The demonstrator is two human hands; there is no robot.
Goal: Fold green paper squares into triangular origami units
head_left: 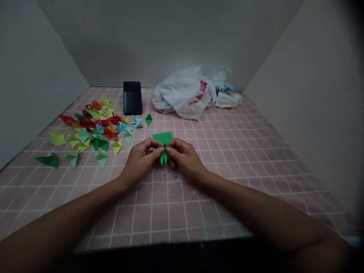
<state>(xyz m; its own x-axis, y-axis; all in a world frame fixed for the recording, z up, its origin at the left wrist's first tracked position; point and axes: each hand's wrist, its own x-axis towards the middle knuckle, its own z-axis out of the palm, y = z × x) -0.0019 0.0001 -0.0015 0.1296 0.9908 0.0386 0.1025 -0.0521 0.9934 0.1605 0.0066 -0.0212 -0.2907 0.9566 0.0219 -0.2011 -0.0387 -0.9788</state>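
A bright green piece of folded origami paper (163, 138) is held up just above the table in the middle of the head view. Its wide flat part points away from me, and two narrow points hang toward me. My left hand (145, 156) pinches its left side between thumb and fingers. On the right side, my right hand (184, 157) pinches it the same way, the two thumbs nearly meeting at the centre fold. The fingers behind the paper are partly hidden.
Many small folded paper pieces (99, 143) in several colours lie at the left. A small green folded piece (149, 119) lies beyond my hands. Farther back are a black phone (132, 98) and a white plastic bag (182, 93). Pink checked cloth (227, 159) covers the table.
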